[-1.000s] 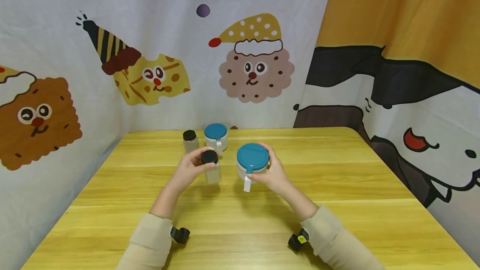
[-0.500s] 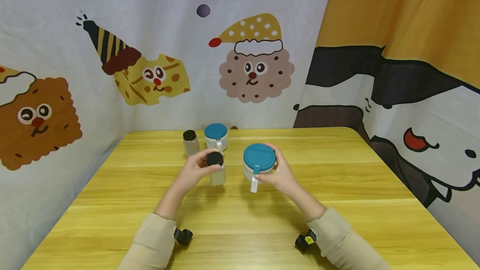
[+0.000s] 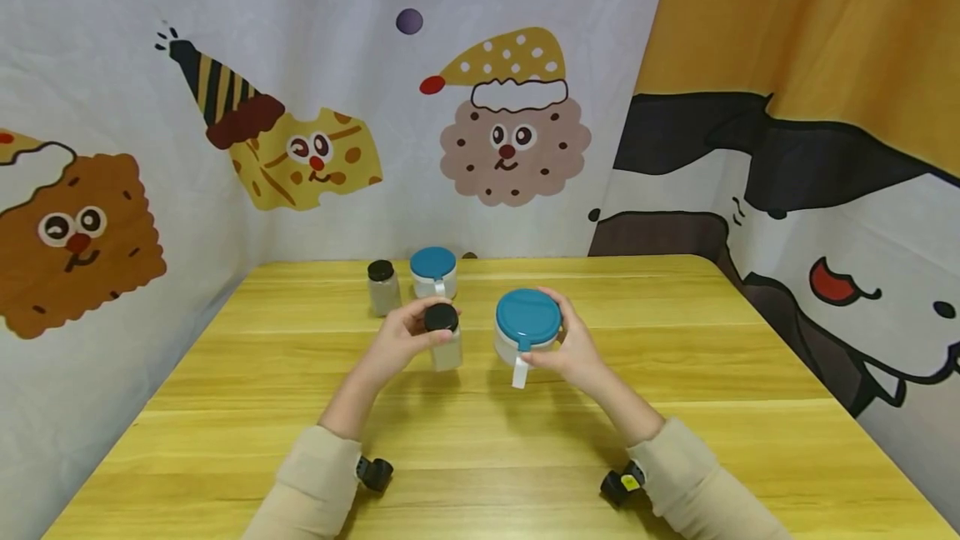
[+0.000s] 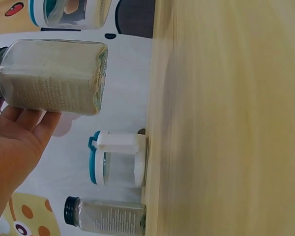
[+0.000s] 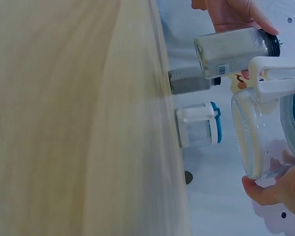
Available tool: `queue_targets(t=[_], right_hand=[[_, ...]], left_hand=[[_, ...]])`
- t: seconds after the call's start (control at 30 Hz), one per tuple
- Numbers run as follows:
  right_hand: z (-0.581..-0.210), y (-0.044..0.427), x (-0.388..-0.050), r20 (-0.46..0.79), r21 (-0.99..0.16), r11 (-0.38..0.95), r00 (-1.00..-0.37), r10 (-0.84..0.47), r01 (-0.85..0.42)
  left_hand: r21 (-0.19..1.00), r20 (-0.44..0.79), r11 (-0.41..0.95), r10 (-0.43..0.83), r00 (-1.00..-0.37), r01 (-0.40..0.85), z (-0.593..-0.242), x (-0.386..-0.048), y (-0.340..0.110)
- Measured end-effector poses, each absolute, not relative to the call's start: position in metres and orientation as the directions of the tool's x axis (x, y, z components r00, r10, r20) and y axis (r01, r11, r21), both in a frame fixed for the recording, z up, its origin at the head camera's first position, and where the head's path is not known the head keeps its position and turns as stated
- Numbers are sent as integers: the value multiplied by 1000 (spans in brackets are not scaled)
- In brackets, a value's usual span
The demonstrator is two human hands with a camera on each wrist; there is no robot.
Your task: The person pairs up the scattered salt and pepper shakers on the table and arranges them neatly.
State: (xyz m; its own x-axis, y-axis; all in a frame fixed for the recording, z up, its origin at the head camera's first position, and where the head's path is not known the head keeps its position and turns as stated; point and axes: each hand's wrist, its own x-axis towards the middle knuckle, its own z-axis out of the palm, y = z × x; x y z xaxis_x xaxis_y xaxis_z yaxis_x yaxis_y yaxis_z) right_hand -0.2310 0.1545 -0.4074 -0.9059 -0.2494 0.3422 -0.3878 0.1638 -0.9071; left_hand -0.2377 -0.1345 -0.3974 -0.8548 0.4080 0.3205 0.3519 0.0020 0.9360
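Hands (image 3: 401, 342) (image 3: 576, 350) grip a glass bottle (image 3: 447, 350) and round jar (image 3: 528, 319).

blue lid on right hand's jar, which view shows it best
The head view: the blue lid faces that camera, its top whole and uncovered. The right wrist view crops it at the picture's edge; the left wrist view catches only part of its rim.

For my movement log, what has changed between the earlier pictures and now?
The left hand, holding a black-lidded jar, and the right hand, holding a blue-lidded container, both moved rightward. Nothing was grasped or released. The rear jar and rear container stayed.
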Motion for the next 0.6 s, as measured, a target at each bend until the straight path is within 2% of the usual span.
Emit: queue_targets(t=[0.6], right_hand=[[-406, 179, -228, 360, -901, 147, -893, -271, -408]], left_hand=[[921, 370, -63, 453, -811, 385, -402, -244, -115]])
